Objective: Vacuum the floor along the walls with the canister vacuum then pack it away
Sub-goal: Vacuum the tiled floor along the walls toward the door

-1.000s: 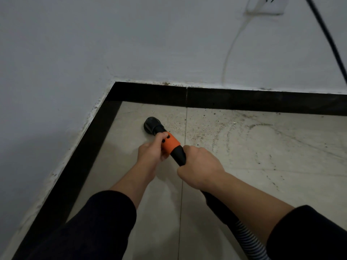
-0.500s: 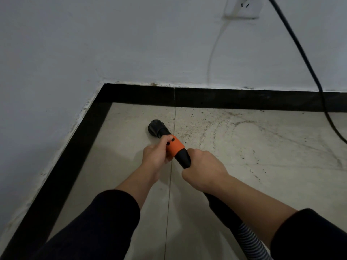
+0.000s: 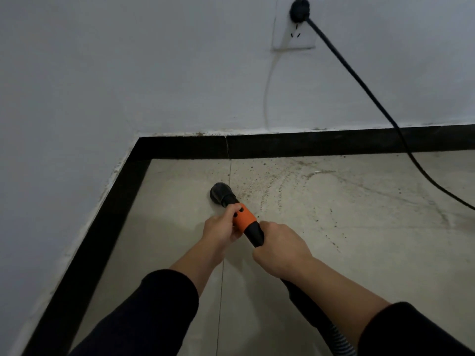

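The vacuum's round black brush nozzle presses on the pale floor tile near the room corner. Behind it the wand has an orange collar and a black handle that runs into a ribbed grey hose at the bottom edge. My left hand grips the wand at the orange collar. My right hand grips the black handle just behind it. The canister itself is out of view.
Black skirting lines the back wall and the left wall, meeting in a corner. Dust and grit lie scattered on the tiles right of the nozzle. A black power cord runs from a wall socket down across the floor at right.
The view has tilted up, so the socket and plug now show fully. The nozzle has shifted slightly right along the floor; both hands keep their grip.
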